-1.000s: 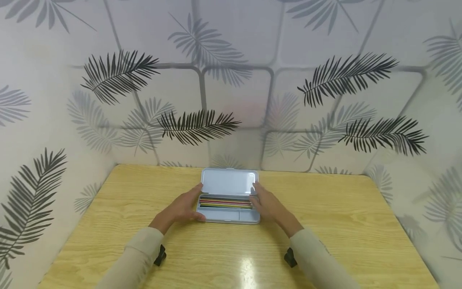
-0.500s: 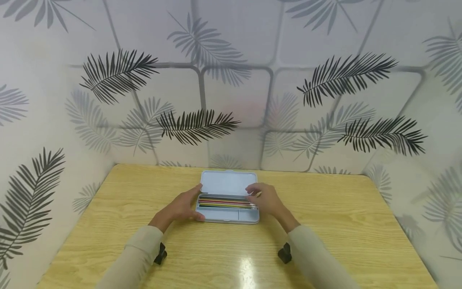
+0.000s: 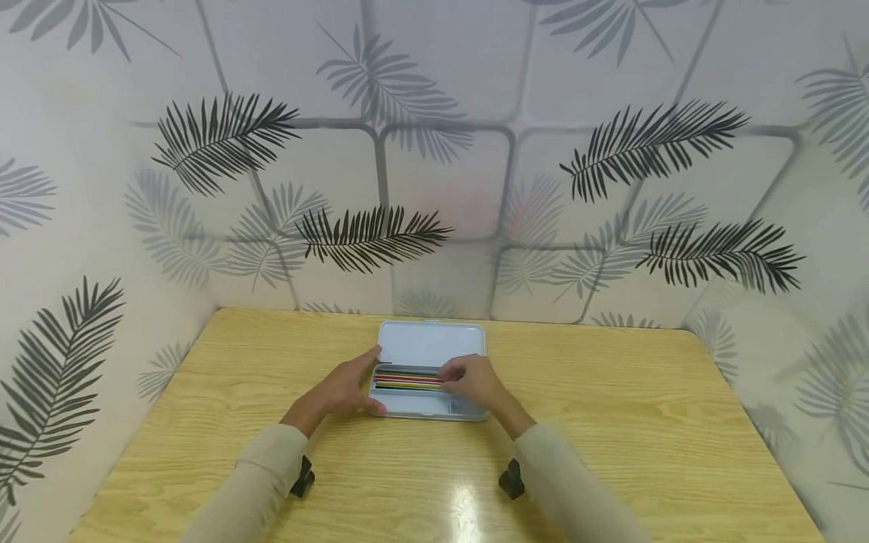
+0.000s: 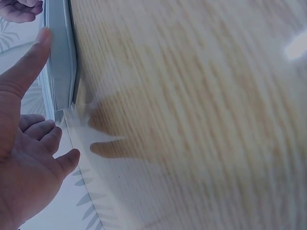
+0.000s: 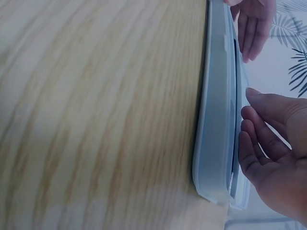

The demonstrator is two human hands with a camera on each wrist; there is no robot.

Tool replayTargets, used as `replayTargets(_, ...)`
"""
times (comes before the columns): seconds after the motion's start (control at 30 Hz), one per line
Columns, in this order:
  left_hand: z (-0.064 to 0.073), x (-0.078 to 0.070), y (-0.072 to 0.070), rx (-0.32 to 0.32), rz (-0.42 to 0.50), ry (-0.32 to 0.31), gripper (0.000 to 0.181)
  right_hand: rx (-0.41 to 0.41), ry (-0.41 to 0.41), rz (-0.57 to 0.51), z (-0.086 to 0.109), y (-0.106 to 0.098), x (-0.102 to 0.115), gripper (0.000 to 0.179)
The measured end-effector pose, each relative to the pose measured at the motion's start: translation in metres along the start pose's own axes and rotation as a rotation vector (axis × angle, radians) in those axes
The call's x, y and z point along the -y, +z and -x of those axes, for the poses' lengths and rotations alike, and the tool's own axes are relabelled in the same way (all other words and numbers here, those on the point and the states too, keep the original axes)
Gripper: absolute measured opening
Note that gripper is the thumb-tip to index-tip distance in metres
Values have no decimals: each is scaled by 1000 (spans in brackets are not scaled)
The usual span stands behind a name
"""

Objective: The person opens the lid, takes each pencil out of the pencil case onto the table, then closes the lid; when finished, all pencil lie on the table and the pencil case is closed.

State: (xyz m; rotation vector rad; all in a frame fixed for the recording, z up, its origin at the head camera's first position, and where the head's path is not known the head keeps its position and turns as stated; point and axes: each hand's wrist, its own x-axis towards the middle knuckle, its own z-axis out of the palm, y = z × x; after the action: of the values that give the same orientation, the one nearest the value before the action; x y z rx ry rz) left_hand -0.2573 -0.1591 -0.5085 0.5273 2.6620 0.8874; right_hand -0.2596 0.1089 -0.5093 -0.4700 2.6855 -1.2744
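A light blue pencil case (image 3: pixel 407 404) lies with its lid (image 3: pixel 428 341) folded back. Several coloured pencils (image 3: pixel 407 379) lie side by side in its rear compartment. My left hand (image 3: pixel 342 388) is spread at the case's left end, thumb by the front corner and fingertips by the lid. In the left wrist view, the left thumb (image 4: pixel 33 57) reaches along the case's side. My right hand (image 3: pixel 475 381) is over the pencils' right ends, which it hides. Its bent fingers (image 5: pixel 256 139) and thumb come close over the case's rim in the right wrist view, with no pencil visible between their tips.
The case rests on a wood-grain table (image 3: pixel 611 422) near its back edge. Behind stands a wall covering (image 3: pixel 448 188) with a leaf pattern. Black wrist devices (image 3: pixel 512 480) sit below both sleeves.
My right hand has moved left from the case's right end to over the pencils, its fingers bending more. The left hand stays at the left end.
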Motion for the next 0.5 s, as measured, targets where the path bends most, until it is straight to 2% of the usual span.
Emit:
replayTargets(0.3,0,0,0,2,4,-5,118,-21,29,67,-3,8,2,6)
replayTargets(0.5,0,0,1,-1,5,-11,118,-56,-35,108,-2,14,5,8)
